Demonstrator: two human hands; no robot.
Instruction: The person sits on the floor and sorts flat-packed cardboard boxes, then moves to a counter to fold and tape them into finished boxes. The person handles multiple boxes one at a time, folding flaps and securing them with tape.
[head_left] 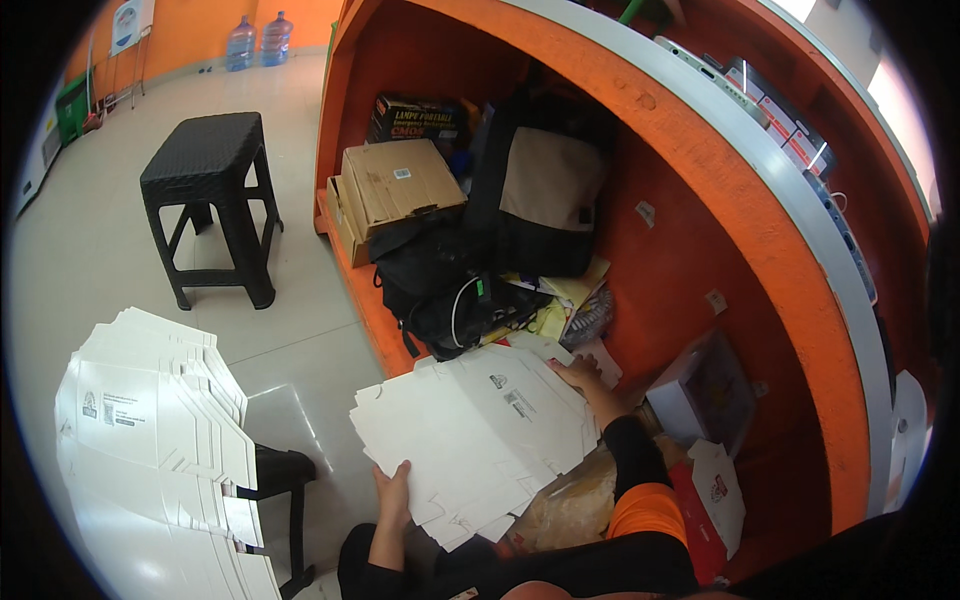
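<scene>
White cardboard box blanks [450, 425] lay in a ragged stack before the orange shelf unit [655, 105], our left hand [392, 490] pinching the near-left edge, our right hand [582, 375] closed on the far-right one. We judged this a steadying step; moving on called for both edges gripped, the loose sheets level.

L hand [393, 495] low, nr body; thumb pointing fwd, fingers mostly hidden, grip closed. L forearm [388, 545] bare below dk sleeve, only short length in view. R hand [580, 372] farther fwd, well apart from L; angled fwd-left, fingers part. curled. R arm [632, 450] extended, blk sleeve w/ orange band [645, 512].
</scene>
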